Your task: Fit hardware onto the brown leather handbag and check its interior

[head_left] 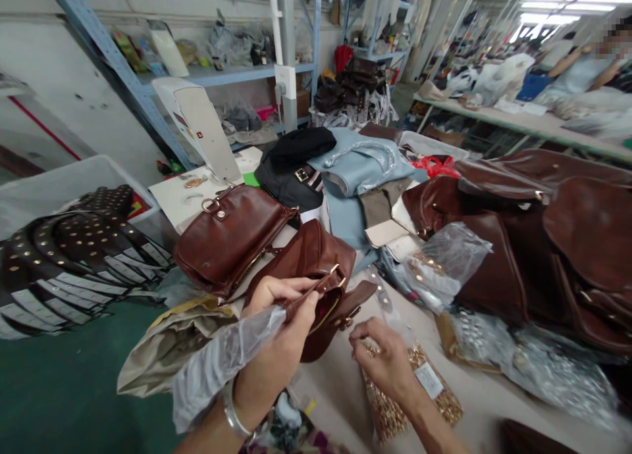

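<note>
My left hand (pixel 281 339) is closed around a brown leather strap (pixel 323 286), its thumb and fingers gripping near the strap's end. Clear plastic wrap (pixel 222 355) covers the rest of this strap and hangs over my left wrist. Just beyond lies a brown leather handbag (pixel 328 247), with a gold ring and a zip edge showing by the strap. My right hand (pixel 382 355) is curled with thumb and fingertips together; anything in the pinch is too small to make out. Beneath it rests a clear bag of small gold metal pieces (pixel 390 411).
Another brown handbag (pixel 232 237) lies on the left. A white bin (pixel 106 171) holds studded dark straps (pixel 83 237). Brown bags (pixel 513 256) pile up at right, behind a plastic bag of silver hardware (pixel 557 368). A white machine (pixel 202 125) stands behind; a person is far right.
</note>
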`<act>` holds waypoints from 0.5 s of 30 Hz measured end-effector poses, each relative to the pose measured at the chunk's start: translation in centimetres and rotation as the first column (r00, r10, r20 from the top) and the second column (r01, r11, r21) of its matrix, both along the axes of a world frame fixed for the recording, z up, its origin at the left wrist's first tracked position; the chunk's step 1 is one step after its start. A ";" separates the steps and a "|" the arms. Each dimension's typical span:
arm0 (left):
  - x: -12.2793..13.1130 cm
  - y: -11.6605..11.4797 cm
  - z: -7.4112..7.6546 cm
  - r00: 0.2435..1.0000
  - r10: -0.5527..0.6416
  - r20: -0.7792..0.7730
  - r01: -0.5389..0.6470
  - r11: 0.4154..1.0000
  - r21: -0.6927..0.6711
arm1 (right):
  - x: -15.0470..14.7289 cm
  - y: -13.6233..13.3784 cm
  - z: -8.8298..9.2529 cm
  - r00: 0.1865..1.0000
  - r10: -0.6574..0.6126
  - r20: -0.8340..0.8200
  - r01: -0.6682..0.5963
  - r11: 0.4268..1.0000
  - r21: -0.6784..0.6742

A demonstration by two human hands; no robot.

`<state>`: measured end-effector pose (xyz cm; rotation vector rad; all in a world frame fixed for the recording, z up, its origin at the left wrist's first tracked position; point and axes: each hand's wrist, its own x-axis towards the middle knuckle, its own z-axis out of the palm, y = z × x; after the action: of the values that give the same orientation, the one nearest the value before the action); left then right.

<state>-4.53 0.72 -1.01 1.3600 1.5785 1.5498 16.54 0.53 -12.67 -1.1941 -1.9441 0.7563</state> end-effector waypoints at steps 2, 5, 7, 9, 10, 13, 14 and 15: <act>0.7 -0.2 0.1 0.998 -0.030 -0.061 0.030 1.000 0.004 | -0.9 0.7 4.4 0.972 0.021 -0.234 0.001 0.996 0.094; 1.6 -0.3 0.1 0.989 -0.089 -0.114 0.089 0.996 -0.004 | -2.4 2.2 9.3 0.931 0.136 -0.340 -0.049 0.967 0.252; 2.0 -0.4 0.0 0.986 -0.118 -0.117 0.121 0.992 0.022 | -3.1 2.9 10.7 0.937 0.172 -0.304 -0.065 0.941 0.332; 2.3 -0.5 0.0 0.985 -0.132 -0.115 0.138 0.989 0.052 | -3.5 3.2 11.0 0.950 0.163 -0.267 -0.052 0.924 0.380; 2.4 -0.5 0.0 0.984 -0.134 -0.114 0.141 0.988 0.059 | -3.6 3.2 10.9 0.953 0.153 -0.261 -0.040 0.920 0.391; 2.5 -0.6 0.1 0.983 -0.130 -0.128 0.136 0.990 0.044 | -3.5 2.9 10.6 0.954 0.138 -0.268 -0.025 0.922 0.386; 2.5 -0.7 0.1 0.983 -0.130 -0.133 0.136 0.990 0.038 | -3.4 2.9 10.6 0.953 0.143 -0.268 -0.029 0.921 0.388; 2.5 -0.8 0.1 0.982 -0.132 -0.138 0.138 0.990 0.035 | -3.4 2.8 10.6 0.952 0.148 -0.267 -0.033 0.919 0.392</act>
<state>-2.01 -0.05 -0.87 1.5924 1.5030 1.4462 13.17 3.37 -2.10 -0.7133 -1.8003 0.5282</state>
